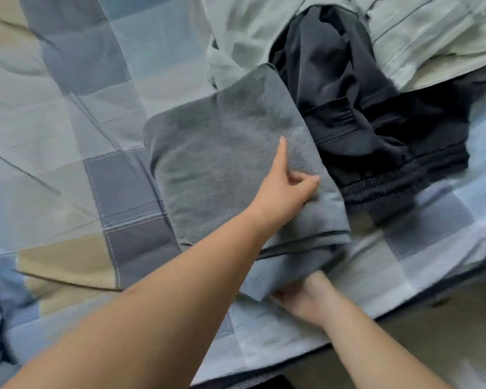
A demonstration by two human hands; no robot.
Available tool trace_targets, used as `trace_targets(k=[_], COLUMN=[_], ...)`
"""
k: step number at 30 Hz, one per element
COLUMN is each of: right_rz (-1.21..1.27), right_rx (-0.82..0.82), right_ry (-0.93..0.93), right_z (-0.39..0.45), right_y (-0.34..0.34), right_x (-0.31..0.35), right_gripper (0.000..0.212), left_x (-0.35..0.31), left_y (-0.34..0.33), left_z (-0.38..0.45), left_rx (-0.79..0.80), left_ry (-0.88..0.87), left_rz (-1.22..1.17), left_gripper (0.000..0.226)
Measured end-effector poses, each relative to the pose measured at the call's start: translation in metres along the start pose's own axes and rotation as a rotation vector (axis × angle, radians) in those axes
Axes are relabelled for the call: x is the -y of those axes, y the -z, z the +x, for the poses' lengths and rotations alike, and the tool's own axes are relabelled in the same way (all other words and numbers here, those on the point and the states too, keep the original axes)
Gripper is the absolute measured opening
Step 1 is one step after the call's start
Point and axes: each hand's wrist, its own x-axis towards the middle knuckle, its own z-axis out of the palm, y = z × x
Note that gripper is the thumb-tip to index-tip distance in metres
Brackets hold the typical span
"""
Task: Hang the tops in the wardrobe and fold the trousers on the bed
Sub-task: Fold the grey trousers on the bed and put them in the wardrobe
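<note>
Left hand [284,189] flat on folded trousers [216,175]

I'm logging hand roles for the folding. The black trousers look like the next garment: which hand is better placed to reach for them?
Probably the left hand. It lies on top of the folded grey trousers, right beside the black trousers. The right hand is tucked under the grey fold's near edge, fingers hidden.
</note>
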Motion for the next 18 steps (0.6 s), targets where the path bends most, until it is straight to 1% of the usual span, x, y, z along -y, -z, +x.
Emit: trace_targets(k=[1,2,3,4,5,6,8,10,12,13,14,15,16,17,18], right_rz=[0.116,0.242,0.277,0.310,0.291,0.261,0.107,-0.068,-0.175,-0.211,-0.251,-0.303,-0.339,-0.345,-0.296], right_rx=[-0.056,-0.058,-0.099,-0.149,-0.153,-0.128,-0.037,0.055,0.031,-0.024,-0.103,-0.198,-0.277,-0.341,-0.358], right_ry=[0.072,0.153,0.237,0.306,0.367,0.403,0.394,0.357,0.339,0.335,0.346,0.367,0.394,0.416,0.419], right_z=[-0.002,-0.003,-0.009,-0.010,-0.015,-0.016,-0.017,-0.019,-0.017,-0.016,-0.013,-0.009,-0.004,0.000,0.003], right_y=[0.011,0.023,0.034,0.047,0.057,0.063,0.061,0.051,0.041,0.036,0.031,0.026,0.021,0.016,0.012], right_x=[0.007,0.017,0.029,0.043,0.059,0.070,0.090,0.104,0.116,0.120,0.123,0.123,0.121,0.117,0.111], right_gripper=[0.039,0.037,0.031,0.027,0.025,0.029,0.046,0.055,0.057,0.056,0.054,0.053,0.055,0.060,0.063], left_x=[0.010,0.020,0.029,0.038,0.046,0.054,0.066,0.073,0.076,0.077,0.078,0.079,0.082,0.084,0.089], left_y=[0.003,0.008,0.016,0.029,0.044,0.061,0.090,0.106,0.113,0.115,0.117,0.120,0.122,0.122,0.122], left_z=[-0.003,-0.007,-0.011,-0.017,-0.023,-0.030,-0.044,-0.051,-0.051,-0.050,-0.048,-0.047,-0.046,-0.047,-0.048], left_rx=[-0.012,-0.053,-0.134,-0.249,-0.381,-0.514,-0.714,-0.796,-0.857,-0.895,-0.924,-0.911,-0.835,-0.704,-0.577], left_ry=[0.002,-0.010,-0.035,-0.064,-0.087,-0.091,-0.045,-0.005,0.028,0.064,0.121,0.188,0.246,0.288,0.303], left_rz=[0.034,0.064,0.089,0.114,0.143,0.175,0.232,0.270,0.310,0.293,0.220,0.099,-0.047,-0.175,-0.230], left_gripper=[0.081,0.073,0.061,0.048,0.037,0.030,0.029,0.035,0.047,0.055,0.061,0.063,0.057,0.048,0.039])
